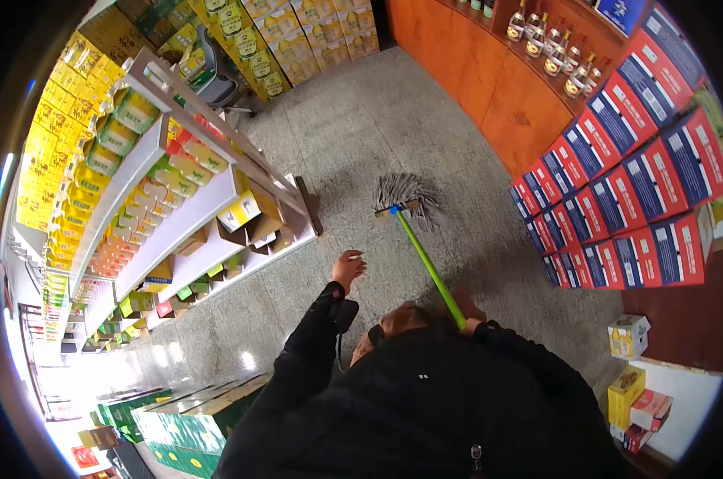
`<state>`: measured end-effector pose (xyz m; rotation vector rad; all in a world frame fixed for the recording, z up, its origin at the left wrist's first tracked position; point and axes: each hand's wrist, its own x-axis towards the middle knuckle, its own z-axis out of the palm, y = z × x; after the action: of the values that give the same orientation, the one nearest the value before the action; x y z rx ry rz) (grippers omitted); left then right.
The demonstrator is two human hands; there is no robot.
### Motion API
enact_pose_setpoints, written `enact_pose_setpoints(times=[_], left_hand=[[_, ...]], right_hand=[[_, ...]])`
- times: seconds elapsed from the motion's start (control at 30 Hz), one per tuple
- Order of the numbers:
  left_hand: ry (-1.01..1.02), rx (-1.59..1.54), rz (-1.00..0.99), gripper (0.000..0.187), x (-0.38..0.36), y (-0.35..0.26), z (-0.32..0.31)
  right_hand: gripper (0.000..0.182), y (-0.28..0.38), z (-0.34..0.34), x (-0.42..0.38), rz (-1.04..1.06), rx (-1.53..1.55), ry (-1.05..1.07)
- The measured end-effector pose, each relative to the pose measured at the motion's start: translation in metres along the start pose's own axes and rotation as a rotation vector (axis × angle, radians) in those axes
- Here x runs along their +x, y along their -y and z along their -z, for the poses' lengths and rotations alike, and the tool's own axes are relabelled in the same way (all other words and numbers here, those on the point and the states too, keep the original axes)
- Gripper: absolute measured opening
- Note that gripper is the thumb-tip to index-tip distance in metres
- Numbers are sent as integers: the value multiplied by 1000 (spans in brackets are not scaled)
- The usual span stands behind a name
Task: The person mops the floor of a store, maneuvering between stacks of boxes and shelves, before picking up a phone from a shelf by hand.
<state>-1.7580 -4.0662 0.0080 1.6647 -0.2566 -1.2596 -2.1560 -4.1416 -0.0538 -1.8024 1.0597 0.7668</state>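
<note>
Green mop handle (429, 267) runs forward-left from your right hand (467, 319), which grasps its near end; your left hand (348, 267) hangs released beside it.

A speckled grey floor (377, 120) runs between a white shelf unit (178, 215) stocked with small yellow and green boxes and a wall of stacked red-and-blue cartons (633, 184). An orange wooden cabinet (505, 88) carries bottles (553, 48), and bright daylight (50, 399) floods in at the lower left.
</note>
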Motion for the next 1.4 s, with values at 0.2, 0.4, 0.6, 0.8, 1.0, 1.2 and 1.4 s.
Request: enact_pose_setpoints(times=[0.2, 0.4, 0.6, 0.8, 1.0, 1.2, 1.4], left_hand=[[161, 616, -40, 24, 101, 56, -9], [300, 1040, -19, 32, 71, 25, -27], [88, 375, 416, 26, 115, -100, -74], [-134, 76, 228, 25, 192, -148, -113], [-212, 328, 191, 27, 270, -185, -96], [-424, 257, 370, 31, 373, -208, -10], [-237, -431, 235, 23, 486, -238, 96]], right_hand=[[41, 34, 132, 76, -4, -8, 37], [45, 78, 302, 136, 28, -91, 22], [47, 126, 425, 154, 93, -358, 196], [38, 158, 484, 215, 200, -448, 284], [40, 223, 558, 267, 34, -277, 248], [43, 286, 617, 381, 145, -384, 166], [56, 398, 676, 445, 177, -330, 93]])
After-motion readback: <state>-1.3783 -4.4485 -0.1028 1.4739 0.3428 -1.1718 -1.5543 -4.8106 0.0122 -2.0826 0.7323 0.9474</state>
